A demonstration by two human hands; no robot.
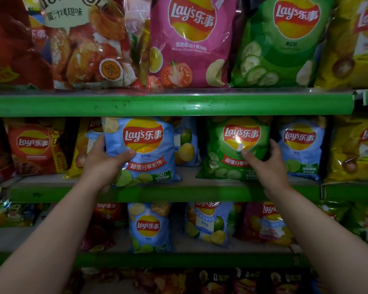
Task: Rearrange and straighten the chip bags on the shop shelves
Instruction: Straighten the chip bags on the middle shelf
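Both hands were on the middle shelf (149, 193), in the middle of the frame. The left hand (102, 160) held the light blue bag (143, 151). Its thumb lay across the front of the bag, and its fingers were tucked behind the bag's left edge. The right hand (266, 160) held the green bag (234, 149), thumb on the front and fingers wrapped around the bag's right edge. So each hand was closed on its own bag.

The blue bag leaned a little, with its top tipped toward the left of the frame. The green bag stood almost straight. There was a gap between the two bags, and another blue bag (186, 143) sat farther back in that gap. One more blue bag (302, 147) stood just beside the green one, to the right of the frame.

This looked like the straightening step, with two bags being fixed at once. Next, the blue bag probably needed to be turned upright and set flat on its bottom. The green bag might need a small push to line up with its neighbors. The bags were puffy and slippery, so a soft grip would be best.
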